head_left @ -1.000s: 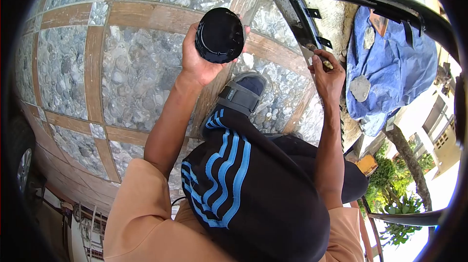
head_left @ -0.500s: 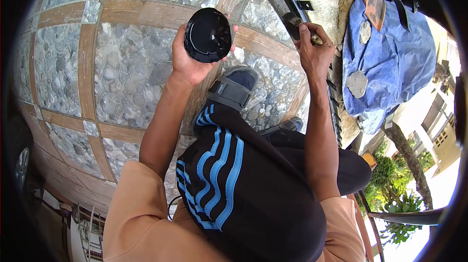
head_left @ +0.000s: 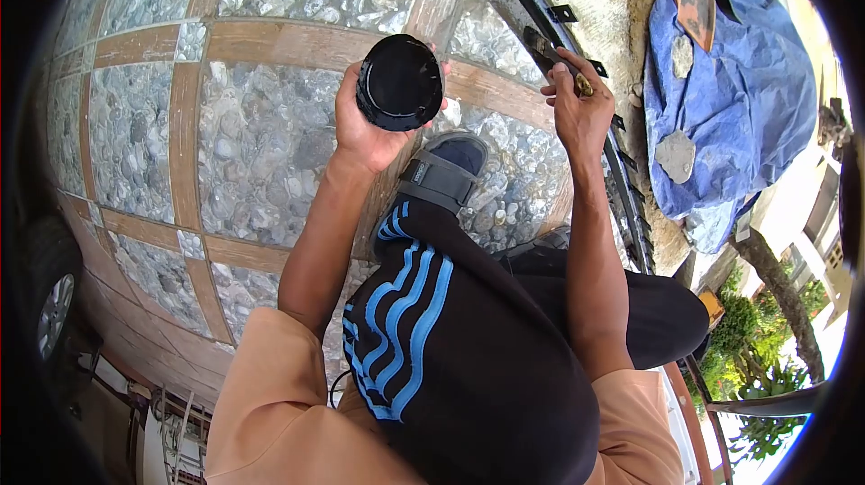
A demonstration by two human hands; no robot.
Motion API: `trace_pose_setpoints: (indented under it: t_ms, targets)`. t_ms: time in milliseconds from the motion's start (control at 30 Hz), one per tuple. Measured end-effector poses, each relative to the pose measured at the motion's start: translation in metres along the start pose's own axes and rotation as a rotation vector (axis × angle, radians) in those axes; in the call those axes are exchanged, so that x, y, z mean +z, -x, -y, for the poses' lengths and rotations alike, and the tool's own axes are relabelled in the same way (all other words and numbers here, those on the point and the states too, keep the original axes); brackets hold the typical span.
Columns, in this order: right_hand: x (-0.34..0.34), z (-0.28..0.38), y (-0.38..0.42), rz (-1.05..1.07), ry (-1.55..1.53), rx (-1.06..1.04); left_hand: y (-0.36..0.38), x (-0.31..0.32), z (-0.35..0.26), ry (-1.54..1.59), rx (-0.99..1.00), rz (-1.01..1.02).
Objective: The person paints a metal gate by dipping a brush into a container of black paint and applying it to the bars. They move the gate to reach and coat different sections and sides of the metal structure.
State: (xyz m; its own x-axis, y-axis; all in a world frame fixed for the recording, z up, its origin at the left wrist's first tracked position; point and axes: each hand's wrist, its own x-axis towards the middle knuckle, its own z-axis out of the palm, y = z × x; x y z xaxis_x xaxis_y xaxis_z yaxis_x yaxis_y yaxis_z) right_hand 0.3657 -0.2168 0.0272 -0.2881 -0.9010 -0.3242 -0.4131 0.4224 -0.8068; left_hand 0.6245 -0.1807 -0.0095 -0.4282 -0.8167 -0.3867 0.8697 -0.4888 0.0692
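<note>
My left hand [head_left: 363, 144] is wrapped around a round container of glossy black paint [head_left: 400, 84], holding it over the floor left of the metalwork. Black smears cover the container's rim. In my right hand [head_left: 582, 115] is a paintbrush [head_left: 543, 49], gripped by its handle between thumb and fingers. Its dark bristle end lies at the black metal rail [head_left: 514, 5]; whether it touches cannot be made out for certain. Small metal tabs stick out from the rail beside the brush.
Pebbled floor panels with brown strips [head_left: 270, 41] spread to the left. A blue tarp [head_left: 739, 124] with stone pieces lies beyond the rail. My sandalled foot [head_left: 446, 169] is below the container. A vehicle wheel [head_left: 56, 305] shows at far left, plants [head_left: 739, 341] at lower right.
The view has shifted, so most things appear farther right. The brush sits slightly lower along the rail and my right fingers are more extended. The container looks tilted differently, with less glare on the paint.
</note>
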Motion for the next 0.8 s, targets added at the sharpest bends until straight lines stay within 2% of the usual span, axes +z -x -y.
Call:
trace_pose_setpoints:
  t_ms: [333,433,533,700,800]
  targets:
    - [0.005,0.008,0.004,0.034,0.031,-0.011,0.005,0.008,-0.007,-0.122,0.067,-0.168]
    - [0.013,0.017,0.005,0.062,0.072,-0.019,0.009,-0.003,-0.012,-0.130,0.054,-0.146]
    - [0.023,0.024,0.006,0.097,0.108,-0.031,0.009,0.004,-0.013,-0.140,0.107,-0.340]
    - [0.046,0.034,-0.004,0.059,0.174,-0.237,0.013,-0.009,-0.021,-0.142,0.097,-0.322]
    - [0.056,0.059,-0.021,0.026,0.194,-0.145,0.013,-0.011,-0.026,-0.142,0.104,-0.321]
